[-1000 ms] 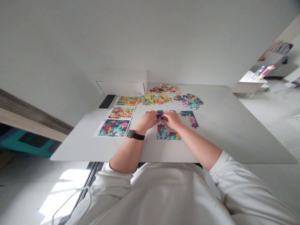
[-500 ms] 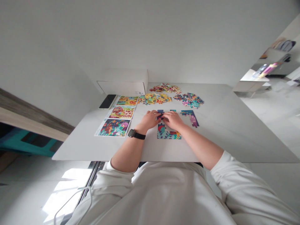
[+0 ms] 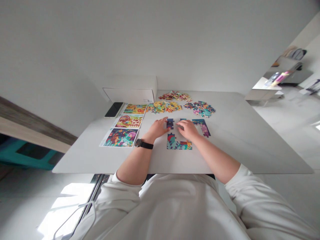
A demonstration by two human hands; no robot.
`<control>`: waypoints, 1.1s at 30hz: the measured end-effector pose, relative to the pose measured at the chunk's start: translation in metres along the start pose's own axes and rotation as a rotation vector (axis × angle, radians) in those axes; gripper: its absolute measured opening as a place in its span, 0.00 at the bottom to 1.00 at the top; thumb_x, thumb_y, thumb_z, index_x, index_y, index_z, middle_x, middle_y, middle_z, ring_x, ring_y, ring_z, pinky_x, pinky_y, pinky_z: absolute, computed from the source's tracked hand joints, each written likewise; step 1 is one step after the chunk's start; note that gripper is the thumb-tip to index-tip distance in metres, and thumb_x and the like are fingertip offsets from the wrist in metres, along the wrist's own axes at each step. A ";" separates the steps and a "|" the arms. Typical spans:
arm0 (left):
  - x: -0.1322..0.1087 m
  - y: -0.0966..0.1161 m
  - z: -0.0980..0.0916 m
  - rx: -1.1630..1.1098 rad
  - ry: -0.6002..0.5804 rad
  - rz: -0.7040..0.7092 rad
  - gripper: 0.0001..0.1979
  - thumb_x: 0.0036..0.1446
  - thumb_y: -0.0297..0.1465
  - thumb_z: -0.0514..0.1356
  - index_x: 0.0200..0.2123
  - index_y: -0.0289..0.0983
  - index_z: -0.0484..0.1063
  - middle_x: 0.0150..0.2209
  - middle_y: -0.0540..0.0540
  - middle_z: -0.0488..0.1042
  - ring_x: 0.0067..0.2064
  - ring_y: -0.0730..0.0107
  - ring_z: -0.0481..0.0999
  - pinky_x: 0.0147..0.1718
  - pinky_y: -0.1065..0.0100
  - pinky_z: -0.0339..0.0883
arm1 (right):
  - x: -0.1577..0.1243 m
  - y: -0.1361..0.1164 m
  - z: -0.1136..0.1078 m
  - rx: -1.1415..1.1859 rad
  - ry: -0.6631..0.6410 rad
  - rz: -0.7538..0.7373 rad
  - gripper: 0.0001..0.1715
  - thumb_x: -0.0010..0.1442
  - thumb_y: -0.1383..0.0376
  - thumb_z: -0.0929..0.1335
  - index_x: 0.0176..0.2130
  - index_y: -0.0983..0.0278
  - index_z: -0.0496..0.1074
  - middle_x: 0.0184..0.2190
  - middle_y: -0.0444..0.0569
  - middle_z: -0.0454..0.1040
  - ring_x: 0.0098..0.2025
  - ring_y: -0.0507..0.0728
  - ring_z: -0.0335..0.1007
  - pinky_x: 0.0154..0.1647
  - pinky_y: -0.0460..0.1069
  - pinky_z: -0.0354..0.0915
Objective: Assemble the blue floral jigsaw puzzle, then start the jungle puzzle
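Left hand (image 3: 157, 129): fingers spread wide, empty, just left of a dark blue puzzle piece (image 3: 170, 123) lying flat on the table (image 3: 232, 146). Right hand (image 3: 187, 130): fingers open, empty, just right of it. Piece looks light, stiff card; pinch by its edges.

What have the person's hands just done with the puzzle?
The left hand and right hand have moved apart sideways, letting go of the dark blue puzzle piece they met over. The assembled puzzle section, loose piece pile and picture sheet stayed put.
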State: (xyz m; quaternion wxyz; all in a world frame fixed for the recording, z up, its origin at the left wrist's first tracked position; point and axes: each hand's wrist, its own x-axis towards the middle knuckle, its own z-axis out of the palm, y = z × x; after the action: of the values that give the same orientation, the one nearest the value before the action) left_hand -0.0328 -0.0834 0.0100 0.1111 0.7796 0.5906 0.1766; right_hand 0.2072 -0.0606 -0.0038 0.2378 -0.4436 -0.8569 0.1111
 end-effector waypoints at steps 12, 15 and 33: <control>0.000 0.004 -0.001 0.103 -0.021 0.114 0.27 0.69 0.36 0.61 0.69 0.37 0.73 0.66 0.35 0.77 0.67 0.50 0.75 0.69 0.51 0.65 | -0.004 -0.014 0.001 -0.146 -0.164 -0.103 0.21 0.74 0.58 0.70 0.62 0.57 0.82 0.64 0.55 0.79 0.64 0.67 0.71 0.69 0.62 0.64; 0.001 0.005 0.003 0.124 -0.031 0.112 0.24 0.70 0.37 0.60 0.66 0.39 0.76 0.66 0.35 0.76 0.66 0.50 0.76 0.69 0.50 0.63 | -0.003 -0.015 0.000 -0.155 -0.168 -0.094 0.21 0.74 0.59 0.70 0.62 0.58 0.82 0.64 0.55 0.78 0.65 0.67 0.71 0.69 0.61 0.64; 0.002 0.005 0.002 0.092 -0.016 0.103 0.26 0.68 0.32 0.60 0.68 0.36 0.72 0.66 0.34 0.77 0.68 0.50 0.75 0.69 0.53 0.65 | -0.001 -0.015 -0.003 -0.133 -0.178 -0.091 0.19 0.73 0.60 0.71 0.60 0.57 0.83 0.63 0.54 0.79 0.64 0.66 0.73 0.69 0.62 0.64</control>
State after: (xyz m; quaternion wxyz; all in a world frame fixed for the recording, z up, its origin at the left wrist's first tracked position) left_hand -0.0272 -0.0823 0.0100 0.0706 0.8145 0.5564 0.1485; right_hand 0.1986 -0.0695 0.0044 0.1354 -0.4075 -0.8994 0.0820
